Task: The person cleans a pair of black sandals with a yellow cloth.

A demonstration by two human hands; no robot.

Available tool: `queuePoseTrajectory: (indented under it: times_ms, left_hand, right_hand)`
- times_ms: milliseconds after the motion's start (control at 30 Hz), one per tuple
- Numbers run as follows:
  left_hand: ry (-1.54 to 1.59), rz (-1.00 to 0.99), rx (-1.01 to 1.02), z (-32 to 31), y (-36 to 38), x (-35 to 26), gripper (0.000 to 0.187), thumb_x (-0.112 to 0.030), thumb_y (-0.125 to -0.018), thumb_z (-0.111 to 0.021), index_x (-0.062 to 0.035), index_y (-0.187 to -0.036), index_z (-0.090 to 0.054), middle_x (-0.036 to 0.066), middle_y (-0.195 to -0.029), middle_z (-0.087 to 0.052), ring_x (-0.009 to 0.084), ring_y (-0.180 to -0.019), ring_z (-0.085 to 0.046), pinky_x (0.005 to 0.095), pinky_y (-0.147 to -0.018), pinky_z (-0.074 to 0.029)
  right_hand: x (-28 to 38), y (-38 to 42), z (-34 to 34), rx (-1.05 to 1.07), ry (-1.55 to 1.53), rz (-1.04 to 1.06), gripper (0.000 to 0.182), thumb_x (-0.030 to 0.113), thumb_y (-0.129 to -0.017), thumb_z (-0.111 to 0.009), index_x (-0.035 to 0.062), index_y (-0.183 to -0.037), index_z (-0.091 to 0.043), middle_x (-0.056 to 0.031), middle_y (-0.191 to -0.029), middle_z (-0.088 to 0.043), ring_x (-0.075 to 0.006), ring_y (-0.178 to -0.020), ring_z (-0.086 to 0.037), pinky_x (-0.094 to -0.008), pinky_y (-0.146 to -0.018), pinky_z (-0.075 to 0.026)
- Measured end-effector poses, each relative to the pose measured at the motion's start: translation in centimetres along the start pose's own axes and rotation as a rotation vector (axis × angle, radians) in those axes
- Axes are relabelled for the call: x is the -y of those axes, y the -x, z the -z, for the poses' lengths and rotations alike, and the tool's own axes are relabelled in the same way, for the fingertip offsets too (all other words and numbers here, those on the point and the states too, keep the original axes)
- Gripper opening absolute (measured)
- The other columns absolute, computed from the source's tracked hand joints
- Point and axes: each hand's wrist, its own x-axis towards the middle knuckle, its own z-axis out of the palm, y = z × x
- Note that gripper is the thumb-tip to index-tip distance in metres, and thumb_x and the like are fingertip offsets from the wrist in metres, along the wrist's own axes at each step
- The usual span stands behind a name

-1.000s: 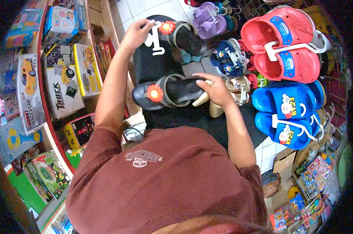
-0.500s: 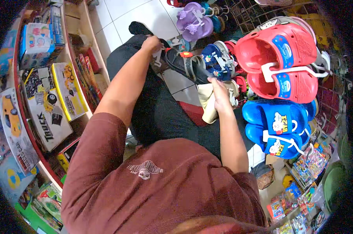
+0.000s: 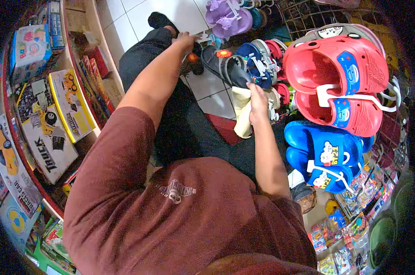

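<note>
My right hand [image 3: 259, 107] is closed round a pale yellow cloth [image 3: 241, 112], thumb on top. The heel end of a black sandal [image 3: 213, 62] reaches my right thumb; the sandal has grey straps and an orange flower. My left hand [image 3: 184, 42] is farther forward, fingers curled beside a whitish hanger piece [image 3: 205, 39]; what it grips is hidden. Below it, a second dark sandal [image 3: 194, 64] with an orange spot is partly visible. Close to the black sandal hang dark blue children's sandals [image 3: 253, 59].
Red clogs [image 3: 313, 68] and blue slides [image 3: 324, 144] hang on a wire rack [image 3: 303, 20] at the right. Purple sandals [image 3: 228, 20] hang at the top. At the left, a shelf holds boxed toys, including a truck box [image 3: 47, 128]. Tiled floor [image 3: 125, 34] shows ahead.
The view has shifted slightly. My left hand appears a little higher and farther right, and more of the second dark sandal shows beneath it. My right hand keeps its hold on the cloth.
</note>
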Motion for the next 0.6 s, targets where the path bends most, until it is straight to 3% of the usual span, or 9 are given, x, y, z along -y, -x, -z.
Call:
queuePoseTrajectory:
  times_ms: [33, 100, 267, 300, 367, 467, 533, 567, 600]
  left_hand:
    - [0.006, 0.086, -0.061, 0.0, -0.1, -0.1, 0.080, -0.016, -0.076, -0.075, -0.0470, -0.143, -0.044, 0.012, -0.142, -0.047, 0.0354, -0.139, -0.038, 0.0483, -0.107, -0.042]
    - [0.048, 0.116, -0.125, 1.0, -2.3, 0.2, 0.056, -0.027, -0.086, -0.066, -0.0362, -0.139, -0.052, 0.014, -0.136, -0.055, 0.0359, -0.128, -0.051, 0.0442, -0.104, -0.046]
    - [0.598, -0.004, -0.404, 6.8, 0.1, -1.9, 0.039, -0.035, -0.089, -0.065, -0.0157, -0.123, -0.068, 0.016, -0.117, -0.069, 0.0361, -0.107, -0.066, 0.0402, -0.096, -0.050]
    - [0.590, -0.016, -0.460, 8.7, 2.0, -2.9, 0.043, -0.040, -0.089, -0.065, -0.0083, -0.118, -0.070, 0.018, -0.113, -0.070, 0.0348, -0.107, -0.066, 0.0404, -0.094, -0.050]
    - [0.583, -0.145, -0.504, 9.8, 2.9, -2.7, 0.053, -0.049, -0.087, -0.067, -0.0080, -0.121, -0.068, 0.017, -0.114, -0.070, 0.0337, -0.106, -0.067, 0.0406, -0.094, -0.051]
    - [0.500, -0.268, -0.195, 14.2, 13.1, -9.0, 0.064, -0.052, -0.085, -0.070, -0.0103, -0.133, -0.060, 0.016, -0.128, -0.064, 0.0282, -0.112, -0.063, 0.0384, -0.098, -0.048]
    - [0.514, -0.544, -0.229, 12.5, 15.8, -10.9, 0.079, -0.052, -0.076, -0.079, -0.0087, -0.138, -0.055, 0.019, -0.135, -0.058, 0.0317, -0.126, -0.054, 0.0421, -0.107, -0.041]
    - [0.396, -0.642, -0.284, 13.4, 18.8, -12.7, 0.091, -0.063, -0.068, -0.079, -0.0077, -0.136, -0.055, 0.021, -0.131, -0.059, 0.0356, -0.124, -0.055, 0.0431, -0.105, -0.043]
    - [0.253, -0.598, -0.357, 13.4, 21.7, -14.3, 0.096, -0.066, -0.058, -0.082, -0.0131, -0.135, -0.058, 0.019, -0.131, -0.059, 0.0364, -0.124, -0.054, 0.0504, -0.105, -0.041]
  right_hand:
    - [0.3, 0.3, -0.1, -0.017, -0.003, 0.016, 0.025, 0.020, -0.088, -0.070, -0.0003, -0.103, -0.069, -0.0042, -0.095, -0.068, -0.0133, -0.087, -0.061, -0.0282, -0.079, -0.047]
    - [1.0, 0.8, -0.4, 0.000, -0.048, 0.004, 0.026, 0.020, -0.088, -0.070, -0.0006, -0.103, -0.069, -0.0046, -0.095, -0.068, -0.0135, -0.087, -0.061, -0.0281, -0.079, -0.047]
    - [0.8, 0.8, -0.3, 0.003, -0.014, 0.035, 0.027, 0.021, -0.088, -0.071, -0.0012, -0.103, -0.068, -0.0050, -0.096, -0.067, -0.0135, -0.086, -0.060, -0.0276, -0.078, -0.047]
    - [1.2, 1.2, -0.6, 0.008, -0.018, 0.041, 0.028, 0.021, -0.088, -0.071, -0.0015, -0.103, -0.068, -0.0049, -0.095, -0.067, -0.0133, -0.086, -0.060, -0.0274, -0.078, -0.046]
    - [1.5, 1.5, -0.6, 0.017, 0.009, 0.067, 0.029, 0.022, -0.087, -0.072, -0.0023, -0.101, -0.069, -0.0047, -0.093, -0.067, -0.0126, -0.085, -0.059, -0.0271, -0.077, -0.046]
    - [1.8, 1.8, -0.6, 0.053, 0.070, 0.142, 0.030, 0.024, -0.085, -0.074, -0.0033, -0.097, -0.071, -0.0037, -0.084, -0.067, -0.0100, -0.078, -0.058, -0.0268, -0.071, -0.046]
    - [2.5, 2.7, -0.9, 0.090, 0.177, 0.265, 0.030, 0.025, -0.084, -0.074, -0.0025, -0.096, -0.071, -0.0035, -0.082, -0.067, -0.0097, -0.074, -0.058, -0.0271, -0.068, -0.046]
    - [3.0, 3.2, -1.1, 0.105, 0.231, 0.326, 0.030, 0.025, -0.084, -0.075, -0.0021, -0.096, -0.072, -0.0034, -0.080, -0.068, -0.0095, -0.072, -0.058, -0.0272, -0.066, -0.046]
    - [4.4, 4.9, -1.8, 0.121, 0.280, 0.358, 0.030, 0.026, -0.083, -0.075, -0.0016, -0.095, -0.072, -0.0044, -0.079, -0.069, -0.0096, -0.069, -0.059, -0.0278, -0.062, -0.047]
